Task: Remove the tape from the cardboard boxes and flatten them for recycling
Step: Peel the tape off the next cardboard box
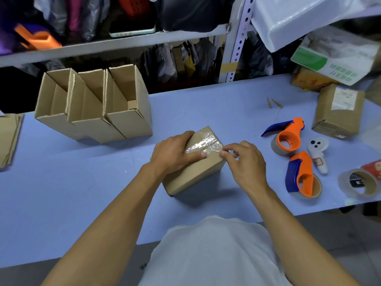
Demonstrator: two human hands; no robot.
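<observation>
A small closed cardboard box stands on the blue table in front of me. Clear tape runs across its top and is wrinkled. My left hand lies over the box's left top, thumb pressed along the tape's near edge. My right hand is at the box's right top edge, its thumb and forefinger pinching the end of the tape there. Three open-topped cardboard boxes stand side by side at the back left.
Flattened cardboard lies at the left table edge. Two orange-and-blue tape dispensers, a white controller and a loose tape roll lie at the right. Sealed parcels stand at the back right. Metal shelving rises behind the table.
</observation>
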